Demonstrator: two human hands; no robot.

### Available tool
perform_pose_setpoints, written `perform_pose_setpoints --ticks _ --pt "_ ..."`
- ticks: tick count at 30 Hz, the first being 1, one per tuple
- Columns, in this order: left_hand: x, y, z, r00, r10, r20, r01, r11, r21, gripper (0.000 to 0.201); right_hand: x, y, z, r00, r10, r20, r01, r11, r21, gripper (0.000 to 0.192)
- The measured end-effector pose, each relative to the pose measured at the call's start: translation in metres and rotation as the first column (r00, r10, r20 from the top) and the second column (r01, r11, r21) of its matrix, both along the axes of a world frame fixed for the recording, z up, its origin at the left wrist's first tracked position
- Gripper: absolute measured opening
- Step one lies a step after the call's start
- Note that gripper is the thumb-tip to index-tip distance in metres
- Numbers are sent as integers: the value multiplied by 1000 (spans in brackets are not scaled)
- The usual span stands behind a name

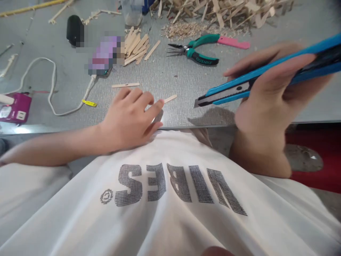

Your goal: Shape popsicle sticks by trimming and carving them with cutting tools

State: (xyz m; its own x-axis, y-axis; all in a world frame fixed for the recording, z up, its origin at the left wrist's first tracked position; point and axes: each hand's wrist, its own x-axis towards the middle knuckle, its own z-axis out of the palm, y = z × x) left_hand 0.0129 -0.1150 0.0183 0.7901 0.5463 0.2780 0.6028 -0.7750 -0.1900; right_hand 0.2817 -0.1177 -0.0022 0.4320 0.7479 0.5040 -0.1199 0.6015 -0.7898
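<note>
Grey tabletop (170, 76) is a mess as usual: white cable (52, 89) off to the left, pile of wooden sticks (135, 46) and green pliers (198, 53) further back. My left hand (128, 121) lies near the table edge, fingers loosely spread, fingertip pinning one stick (170, 98). My right hand (269, 92) is wrapped around a blue utility knife (253, 83), blade out, pointing left just beside that stick, not touching it.

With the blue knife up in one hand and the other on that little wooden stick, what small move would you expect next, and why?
Probably the right hand lowers the blue utility knife toward the wooden stick. The blade is out and held above the table, apart from the stick, while the left hand already pins the stick near the table edge.
</note>
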Motion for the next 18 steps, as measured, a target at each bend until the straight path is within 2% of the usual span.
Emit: perform_pose_setpoints --ticks 1,2,5,8,13,18 --pt "1 -6 -4 1000 7 21 -7 1000 -1 43 -3 4 -4 988 -80 132 63 990 126 40" --pt "1 -10 -9 999 18 51 -18 1000 10 41 -5 8 -8 969 -147 197 112 978 178 42" --pt "-4 -13 -25 995 -69 68 69 998 -5 42 -9 15 -15 930 -239 278 183 960 213 39" --pt "-12 -7 -33 985 -157 72 157 988 12 36 -15 12 -19 917 -193 348 129 971 200 34" --pt "-19 -2 -31 942 -326 79 329 944 -27 31 -25 1 -27 910 -121 397 65 986 151 32" --pt "-20 -5 -32 951 -286 120 289 957 -9 32 -27 -9 -29 890 -116 440 75 991 110 35"
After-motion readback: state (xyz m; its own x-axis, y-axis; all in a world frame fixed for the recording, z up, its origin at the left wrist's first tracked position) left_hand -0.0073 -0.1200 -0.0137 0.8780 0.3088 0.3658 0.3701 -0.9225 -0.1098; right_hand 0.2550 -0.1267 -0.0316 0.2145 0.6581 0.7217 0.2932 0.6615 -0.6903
